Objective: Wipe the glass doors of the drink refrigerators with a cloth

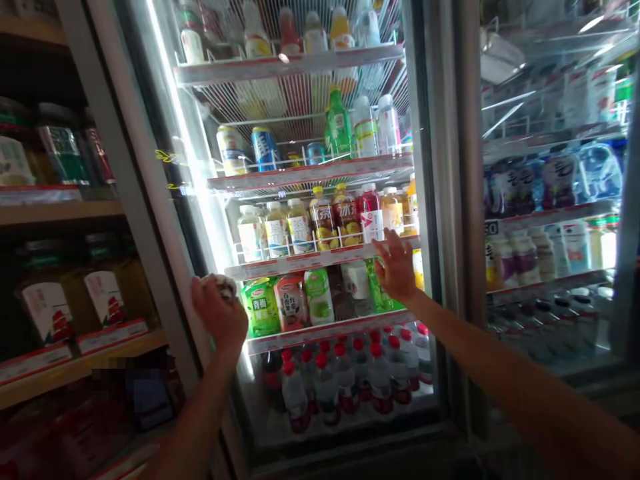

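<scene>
A pale, crumpled bundle (220, 283), probably cloth, was held in the curled fingers of the left hand (225, 323), beside the metal frame (137, 173) at the left of a lit drinks fridge. The right hand (397, 270) was raised with its fingers spread and nothing clamped between them; it was seen in front of a shelf edge (320, 259), just below a red bottle (371, 217). Whether glass was touched by either hand could not be told. Green pouches (261, 308) and red-capped bottles (327, 393) were seen on the lower shelves. For good control, the bundle was best kept gathered in the palm — no loose corner left to snag on the frame — and even, light pressure was called for wherever a surface was met. The right fingers were best kept flat and relaxed — a hard push with the tips could have made the reach less steady.
</scene>
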Tool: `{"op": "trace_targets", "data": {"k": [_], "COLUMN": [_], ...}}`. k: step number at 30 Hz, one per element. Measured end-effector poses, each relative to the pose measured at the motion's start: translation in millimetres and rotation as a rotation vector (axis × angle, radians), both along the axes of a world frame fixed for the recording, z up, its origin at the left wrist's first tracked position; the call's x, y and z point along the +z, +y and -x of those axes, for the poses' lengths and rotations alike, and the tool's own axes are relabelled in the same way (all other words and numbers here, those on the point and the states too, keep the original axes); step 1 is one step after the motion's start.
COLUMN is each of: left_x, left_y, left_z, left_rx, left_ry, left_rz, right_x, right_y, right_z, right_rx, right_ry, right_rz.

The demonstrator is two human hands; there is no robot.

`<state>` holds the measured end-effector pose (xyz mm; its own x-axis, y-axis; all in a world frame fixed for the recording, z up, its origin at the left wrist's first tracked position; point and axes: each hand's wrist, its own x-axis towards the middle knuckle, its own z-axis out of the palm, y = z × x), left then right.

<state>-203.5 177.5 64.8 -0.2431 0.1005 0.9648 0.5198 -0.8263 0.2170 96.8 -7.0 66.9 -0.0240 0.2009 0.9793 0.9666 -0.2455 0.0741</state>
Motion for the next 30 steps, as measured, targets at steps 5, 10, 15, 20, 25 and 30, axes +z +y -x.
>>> {"op": "trace_targets", "data": {"k": [5, 10, 15, 20, 25, 30], "left_x": [-45.1, -60.5, -35.2, -28.0, -55.0, -39.8], "left_y": [-20, -37, 10, 6, -46, -19], "left_z": [-65, -97, -45, -46, -112, -81], "left_rx": [-0.065, -0.069, 0.037, 0.021, -0.153, -0.119], "left_ry": [0.327, 0.617, 0.272, 0.002, 0.661, 0.591], "left_rz": [-0.195, -0.409, -0.251, -0.186, -0.455, -0.426], "right_x": [-18.6, -20.6, -19.7, -20.5, -20.6, -21.1], "right_y": [5, 7, 6, 7, 7, 7], "right_z": [-29, -25, -27, -26, -26, -27], "right_rx": [-0.120, -0.115, -0.134, -0.140, -0.132, -0.123], "right_ry": [-0.119, -0.131, -0.126, -0.115, -0.137, -0.112], "right_rz": [-0.028, -0.033, -0.040, -0.047, -0.067, -0.049]}}
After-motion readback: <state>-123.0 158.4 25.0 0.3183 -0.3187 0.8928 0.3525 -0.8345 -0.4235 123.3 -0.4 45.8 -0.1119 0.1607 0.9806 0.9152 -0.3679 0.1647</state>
